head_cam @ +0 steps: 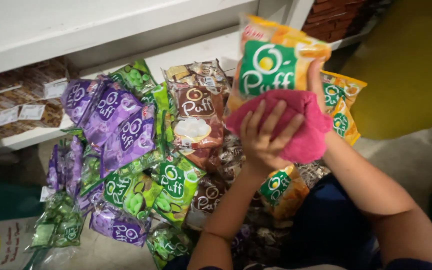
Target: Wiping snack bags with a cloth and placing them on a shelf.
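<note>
The left hand (262, 137) has its fingers (272, 119) spread flat on a pink cloth (296, 125), pressing it against an orange packet (271, 60). The right hand (317, 80) pinches that packet's edge (thumb showing). Left of the fingers lie purple packets (118, 125) and green ones, below a white shelf (126, 25).

Evenly lit from above, moderately bright at centre. Dim at lower left and right edges, floor (416, 150) in shadow. Soft glare on glossy packets (126, 135). Slight motion blur on raised orange packet (276, 60) and cloth (296, 125). Mild wide-angle bending at shelf (76, 25). Focus otherwise fair; colours saturated.
</note>
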